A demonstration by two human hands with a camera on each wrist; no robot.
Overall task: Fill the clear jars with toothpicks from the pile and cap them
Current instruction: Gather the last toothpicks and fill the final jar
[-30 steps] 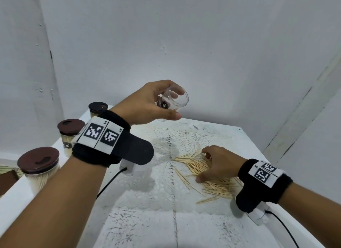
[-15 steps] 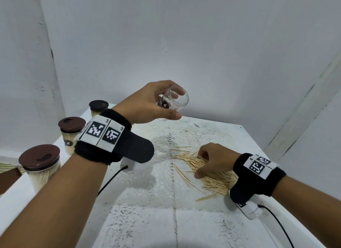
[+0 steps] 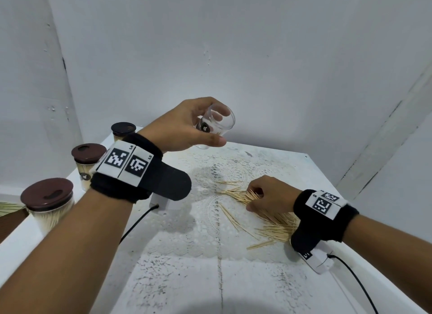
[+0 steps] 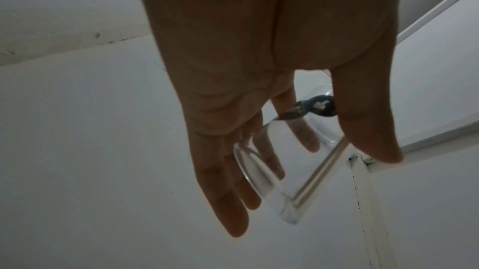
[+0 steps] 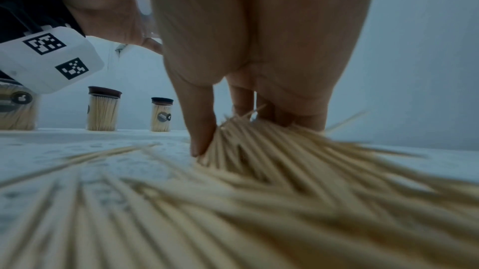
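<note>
Left hand [image 3: 184,126] holds the clear jar [image 3: 216,126] tilted, mouth pointing right.

A white table [image 3: 177,288] with a worn, speckled top carries a white lace doily [image 3: 210,232]. A pile of toothpicks [image 3: 273,227] lies spread on the doily, and three capped jars [image 3: 50,204] packed with toothpicks stand along the table's left edge

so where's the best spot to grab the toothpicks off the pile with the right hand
Take the toothpicks at mid-length, across the thick part of the pile, coming straight down from above. They lie flat and roughly parallel on the table, so thumb on one side and fingers on the other can pinch a bundle. The right hand is already curled there.
</note>
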